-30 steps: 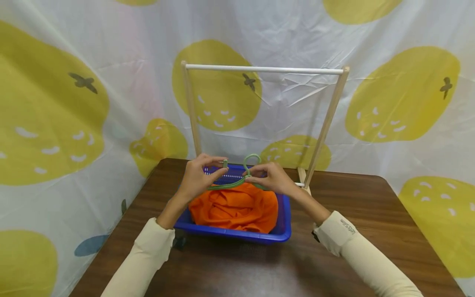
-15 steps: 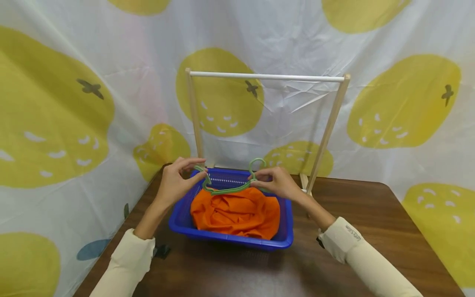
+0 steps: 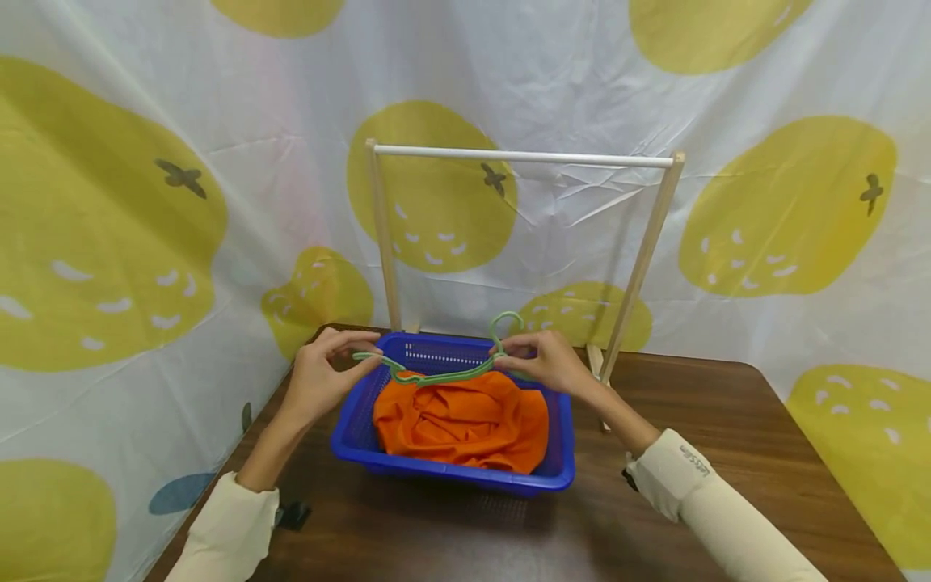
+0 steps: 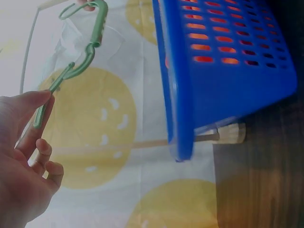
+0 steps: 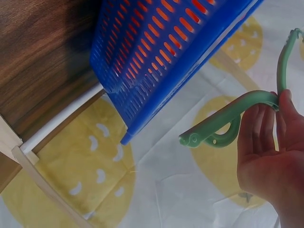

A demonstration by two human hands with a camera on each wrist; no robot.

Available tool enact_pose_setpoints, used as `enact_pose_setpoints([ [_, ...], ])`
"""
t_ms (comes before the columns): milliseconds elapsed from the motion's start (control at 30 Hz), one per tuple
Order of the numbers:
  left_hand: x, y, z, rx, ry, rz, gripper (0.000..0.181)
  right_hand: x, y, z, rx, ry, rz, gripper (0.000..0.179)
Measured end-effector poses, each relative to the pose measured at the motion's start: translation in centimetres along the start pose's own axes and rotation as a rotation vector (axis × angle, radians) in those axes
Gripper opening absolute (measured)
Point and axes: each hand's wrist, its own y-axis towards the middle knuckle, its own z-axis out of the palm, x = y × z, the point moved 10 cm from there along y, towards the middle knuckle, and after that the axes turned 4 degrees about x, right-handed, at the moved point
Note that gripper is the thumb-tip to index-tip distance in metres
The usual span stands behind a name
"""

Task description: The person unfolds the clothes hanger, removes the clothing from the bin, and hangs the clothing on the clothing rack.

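A green folding clothes hanger (image 3: 458,377) is held level above a blue plastic basket (image 3: 451,477), its hook pointing up. My left hand (image 3: 316,376) pinches the hinged end piece at the left between thumb and fingers. In the left wrist view that end piece of the hanger (image 4: 42,114) slants out from the joint. At the hook's base, my right hand (image 3: 545,365) pinches the hanger. The right wrist view shows the hanger's other arm (image 5: 213,121), its end piece folded back under it. Crumpled orange cloth (image 3: 465,424) lies inside the basket, below both hands.
Behind the basket stands a rack with wooden posts (image 3: 643,250) and a white top bar (image 3: 524,157). The brown wooden table (image 3: 698,453) carries both. A patterned curtain (image 3: 582,73) hangs close behind. A small dark object (image 3: 294,515) is near the left sleeve.
My left hand has moved left and slightly down, swinging the hanger's left end piece outward from its folded position. My right hand keeps its pinch near the hook, shifted slightly right.
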Motion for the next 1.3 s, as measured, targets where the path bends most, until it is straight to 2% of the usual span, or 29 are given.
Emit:
enact_pose_setpoints([
  [233,0.8,-1.4,-0.1,-0.003,0.0,-0.036,0.029,-0.1,-0.2,0.0,-0.011,-0.02,0.008,0.019],
  [367,1.2,-1.8,-0.2,-0.005,-0.003,-0.029,0.029,-0.1,-0.2,0.0,-0.017,-0.027,-0.003,0.019],
  [1100,2.4,-2.4,0.0,0.0,0.016,-0.072,0.027,0.2,-0.1,-0.6,-0.05,-0.054,-0.037,0.017],
  [1300,2.8,-2.7,0.1,-0.003,0.034,-0.096,0.026,0.0,0.0,-0.8,-0.059,-0.044,-0.009,0.02],
])
